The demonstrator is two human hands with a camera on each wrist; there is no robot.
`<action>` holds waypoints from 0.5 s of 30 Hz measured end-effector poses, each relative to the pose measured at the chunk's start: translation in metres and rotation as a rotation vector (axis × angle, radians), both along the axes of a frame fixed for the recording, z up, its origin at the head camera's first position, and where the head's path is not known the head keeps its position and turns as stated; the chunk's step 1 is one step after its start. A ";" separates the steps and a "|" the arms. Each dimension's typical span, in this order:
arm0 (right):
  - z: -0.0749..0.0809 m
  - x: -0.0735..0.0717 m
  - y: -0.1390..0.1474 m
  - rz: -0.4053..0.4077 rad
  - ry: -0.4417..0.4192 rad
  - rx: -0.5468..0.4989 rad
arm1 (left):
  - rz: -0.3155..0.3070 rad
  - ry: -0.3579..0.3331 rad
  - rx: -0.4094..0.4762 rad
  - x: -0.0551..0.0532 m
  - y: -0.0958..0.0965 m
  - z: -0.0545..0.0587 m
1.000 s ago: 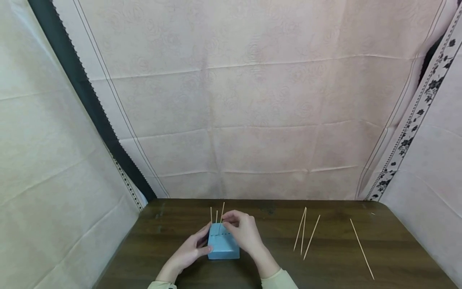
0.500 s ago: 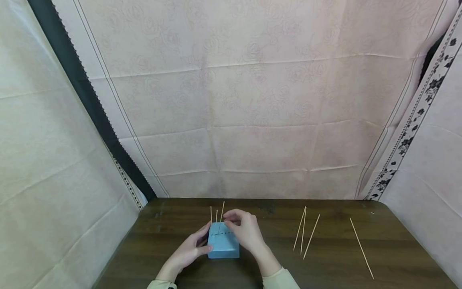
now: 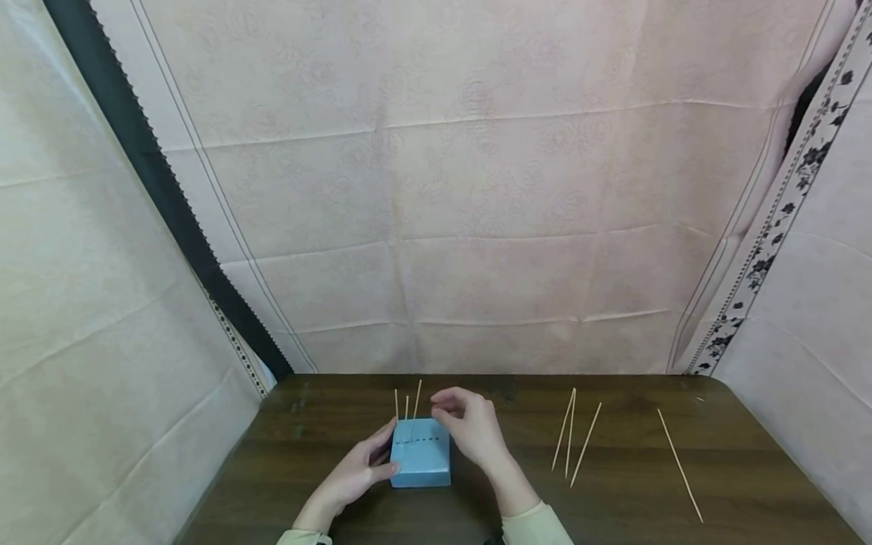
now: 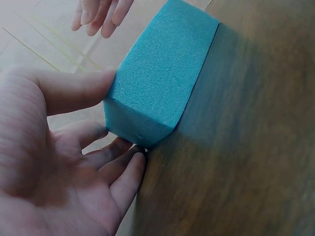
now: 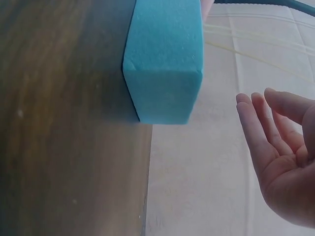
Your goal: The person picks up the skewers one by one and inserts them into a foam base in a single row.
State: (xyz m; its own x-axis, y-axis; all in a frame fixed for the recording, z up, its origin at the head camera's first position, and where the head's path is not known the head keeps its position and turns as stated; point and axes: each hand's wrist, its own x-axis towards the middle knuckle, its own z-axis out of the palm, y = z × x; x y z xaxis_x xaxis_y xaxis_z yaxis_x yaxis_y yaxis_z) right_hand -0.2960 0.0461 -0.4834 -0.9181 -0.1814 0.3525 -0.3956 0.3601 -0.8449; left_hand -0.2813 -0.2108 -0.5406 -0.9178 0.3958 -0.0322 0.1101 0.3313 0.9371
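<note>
A blue foam block (image 3: pixel 420 465) stands on the table with a row of dark dots across its top. Three thin wooden sticks (image 3: pixel 418 397) rise from the left part of that top, the rightmost leaning slightly. My left hand (image 3: pixel 357 473) grips the block's left side; in the left wrist view the thumb (image 4: pixel 81 91) lies at one edge and the fingertips against another face. Just right of the sticks, my right hand (image 3: pixel 477 428) hovers above the block's far right corner. Its fingers (image 5: pixel 258 130) are loosely bent and hold nothing, apart from block and sticks in the right wrist view.
Right of the block, three loose sticks (image 3: pixel 586 445) lie close together on the dark wooden table (image 3: pixel 627 469). Another stick (image 3: pixel 680 465) lies farther right. A pale patterned cloth (image 3: pixel 477 227) hangs behind the table, with more cloth on both sides.
My right hand has let go of the rightmost stick in the block and drawn away to the right. The stick stays standing, and my left hand keeps its grip on the block.
</note>
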 end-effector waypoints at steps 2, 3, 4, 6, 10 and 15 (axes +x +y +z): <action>0.001 -0.001 0.002 -0.005 -0.009 -0.007 | 0.002 -0.004 0.003 -0.001 0.000 -0.001; 0.001 -0.001 0.004 -0.006 -0.015 -0.012 | 0.001 -0.005 0.004 -0.001 0.000 -0.001; 0.001 -0.001 0.005 -0.007 -0.020 -0.015 | 0.000 -0.004 0.005 -0.001 -0.001 -0.002; 0.001 -0.002 0.007 -0.009 -0.029 -0.018 | -0.002 -0.002 0.007 -0.001 -0.001 -0.003; 0.001 -0.003 0.011 -0.013 -0.045 -0.023 | -0.010 0.003 0.020 -0.002 -0.003 -0.004; 0.001 -0.004 0.017 -0.012 -0.053 -0.040 | -0.015 -0.001 0.024 -0.002 -0.003 -0.004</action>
